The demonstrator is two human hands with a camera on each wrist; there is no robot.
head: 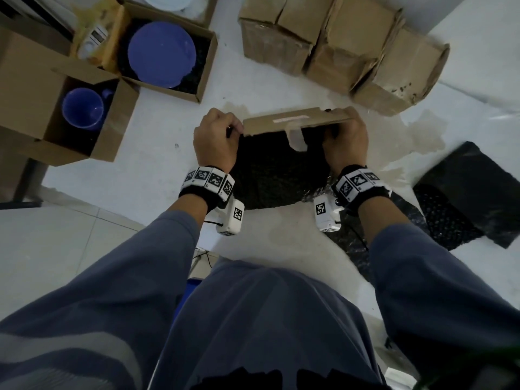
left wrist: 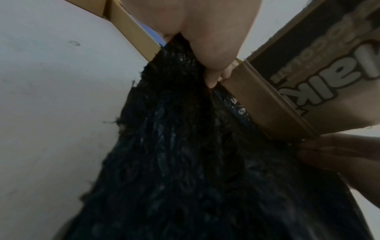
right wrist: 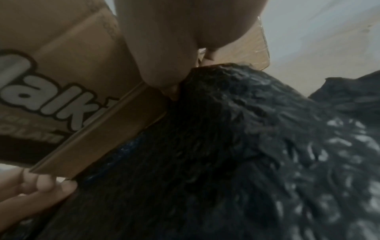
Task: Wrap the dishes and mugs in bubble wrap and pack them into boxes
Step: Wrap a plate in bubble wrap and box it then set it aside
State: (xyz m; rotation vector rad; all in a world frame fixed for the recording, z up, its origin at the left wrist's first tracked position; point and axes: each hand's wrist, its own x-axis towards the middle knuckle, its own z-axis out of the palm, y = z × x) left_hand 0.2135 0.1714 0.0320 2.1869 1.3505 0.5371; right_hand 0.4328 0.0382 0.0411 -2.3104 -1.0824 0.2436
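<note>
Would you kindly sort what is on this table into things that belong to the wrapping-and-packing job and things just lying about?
Job in hand:
- left hand and right hand, both gripping the black bubble wrap
- cardboard box
- blue plate in its box
- blue mug in its box

Lying about:
- white bottle
- closed cartons

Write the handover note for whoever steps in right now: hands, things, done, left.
Left hand and right hand: each pinches a top corner of the black bubble wrap against the flat cardboard box.
Blue plate lies in an open box on wrap; blue mug stands in another, unwrapped.
Spare wrap lies to the right.
Left: wrap the dishes, close the boxes.
</note>
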